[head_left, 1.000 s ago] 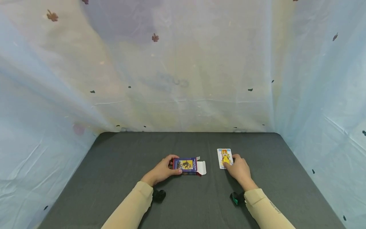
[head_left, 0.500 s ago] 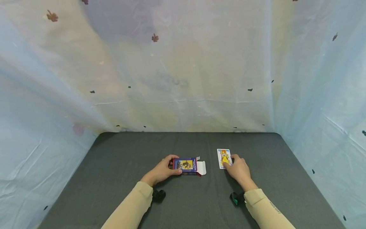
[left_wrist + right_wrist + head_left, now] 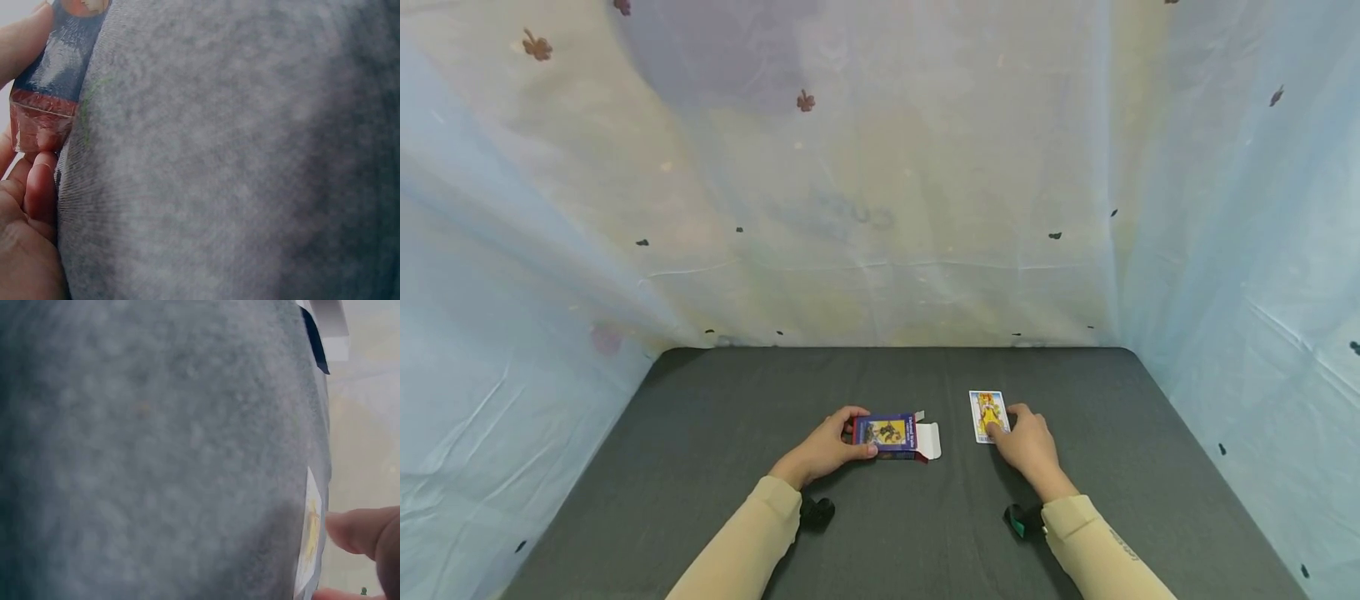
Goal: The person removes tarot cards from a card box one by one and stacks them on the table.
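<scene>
My left hand (image 3: 823, 450) holds a blue and red tarot card box (image 3: 886, 431) on the dark table, thumb on the near side and fingers behind. The box lies flat, its white end flap (image 3: 928, 440) folded out to the right. In the left wrist view, fingers surround the box's red end (image 3: 42, 122). Further right, a white-bordered tarot card (image 3: 987, 408) with a yellow figure lies on the table; whether others lie under it is hidden. My right hand (image 3: 1032, 448) is at its right side. In the right wrist view the thumb (image 3: 356, 530) stands slightly apart from the card.
A dark grey cloth covers the table (image 3: 880, 533). Pale printed curtains (image 3: 880, 208) hang behind it and along both sides. A black wrist device (image 3: 817, 513) sits under the left sleeve, another black device (image 3: 1022, 521) under the right.
Since one second ago, the right edge of the card or cards has shifted slightly left, giving a narrower outline. My right thumb has moved only a little. The left hand and box look unchanged.
</scene>
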`<state>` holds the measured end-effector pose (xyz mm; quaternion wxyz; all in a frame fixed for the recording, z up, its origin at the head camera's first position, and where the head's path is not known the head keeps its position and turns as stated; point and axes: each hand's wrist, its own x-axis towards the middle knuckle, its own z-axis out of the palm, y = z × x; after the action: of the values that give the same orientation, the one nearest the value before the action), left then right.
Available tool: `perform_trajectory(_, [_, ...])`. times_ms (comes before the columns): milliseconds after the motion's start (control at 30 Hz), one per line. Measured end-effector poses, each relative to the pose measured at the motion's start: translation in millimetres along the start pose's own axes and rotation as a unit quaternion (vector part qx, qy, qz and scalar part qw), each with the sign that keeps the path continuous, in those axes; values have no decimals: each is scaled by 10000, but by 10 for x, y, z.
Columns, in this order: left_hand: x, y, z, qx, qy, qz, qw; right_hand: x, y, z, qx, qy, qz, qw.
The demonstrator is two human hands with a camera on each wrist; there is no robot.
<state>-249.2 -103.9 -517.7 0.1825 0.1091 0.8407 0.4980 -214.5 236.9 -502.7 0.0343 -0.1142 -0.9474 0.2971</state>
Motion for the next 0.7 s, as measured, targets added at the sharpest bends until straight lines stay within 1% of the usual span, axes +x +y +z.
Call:
perform_trajectory(67, [1, -5, 6, 15, -2, 3, 10000, -8, 11, -10, 134, 122, -22, 9998])
perform_trajectory(167, [5, -16, 8, 12, 14, 44, 10000, -20, 13, -14, 330, 339, -189, 9987])
perform_trajectory(267, [7, -25, 7, 32, 48, 105, 9999, -45, -34, -2, 547, 480, -547, 9958])
perform_trajectory(367, [-1, -24, 8, 58, 77, 128, 9999, -95, -128, 28, 859, 449, -912, 9911])
perform_trajectory(433, [-10, -17, 11, 70, 98, 117, 9999, -132, -196, 59, 1177, 274, -1077, 9868])
perform_trajectory(567, [-20, -3, 15, 40, 101, 145, 9998, -198, -331, 139, 1761, -265, -1247, 9761])
perform_trajectory(600, [-21, 2, 15, 32, 99, 140, 9998, -212, -361, 160, 1870, -393, -1265, 9734])
perform_trajectory(700, [-22, 14, 13, 17, 61, 183, 9998, -232, -437, 233, 1986, -615, -1355, 9687])
